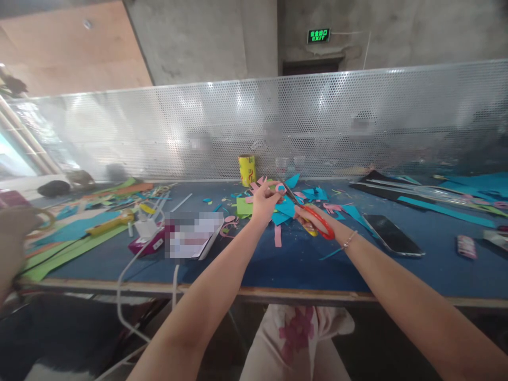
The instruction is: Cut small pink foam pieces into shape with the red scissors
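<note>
In the head view my left hand pinches a small pink and blue paper piece above the middle of the table. My right hand is closed round the red-handled scissors, whose blades point up and left toward that paper piece. The blades reach close to my left fingertips; whether they touch the paper I cannot make out. Blue paper scraps lie under and behind both hands. A pink paper strip rests on the table just in front of them.
A yellow can-shaped container stands before the perforated metal screen. On the left are a purple power strip, a yellow glue gun and coloured sheets. A phone and a pink packet lie right on the blue table.
</note>
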A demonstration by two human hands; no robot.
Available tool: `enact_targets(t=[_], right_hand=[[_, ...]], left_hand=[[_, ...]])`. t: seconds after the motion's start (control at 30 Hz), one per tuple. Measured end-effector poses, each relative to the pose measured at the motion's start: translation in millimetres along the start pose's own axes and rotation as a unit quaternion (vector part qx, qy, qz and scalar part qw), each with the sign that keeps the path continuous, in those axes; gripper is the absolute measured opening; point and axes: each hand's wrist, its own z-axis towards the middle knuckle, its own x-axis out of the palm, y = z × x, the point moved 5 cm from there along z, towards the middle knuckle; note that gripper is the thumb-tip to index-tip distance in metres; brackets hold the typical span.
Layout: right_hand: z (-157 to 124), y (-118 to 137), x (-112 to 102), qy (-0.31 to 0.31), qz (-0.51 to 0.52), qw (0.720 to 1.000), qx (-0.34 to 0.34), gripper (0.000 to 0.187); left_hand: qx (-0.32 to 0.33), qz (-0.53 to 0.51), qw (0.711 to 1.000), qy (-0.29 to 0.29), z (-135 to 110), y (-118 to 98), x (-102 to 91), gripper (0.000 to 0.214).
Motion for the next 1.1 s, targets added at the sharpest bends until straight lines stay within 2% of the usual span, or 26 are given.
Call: enact_targets(t=[0.37,1.1], right_hand=[[-6.2,7.6,3.2,0.021,-0.006,1.0,-0.012,0.044],[-7.2,6.8,2.4,0.026,-0.006,1.0,0.012,0.043]], left_hand=[[0.011,0.01,1.0,0.025,3.8,4.9,1.9,0.024],[0.046,0.021,0.999,0.016,7.7,5.0,1.2,0.02]])
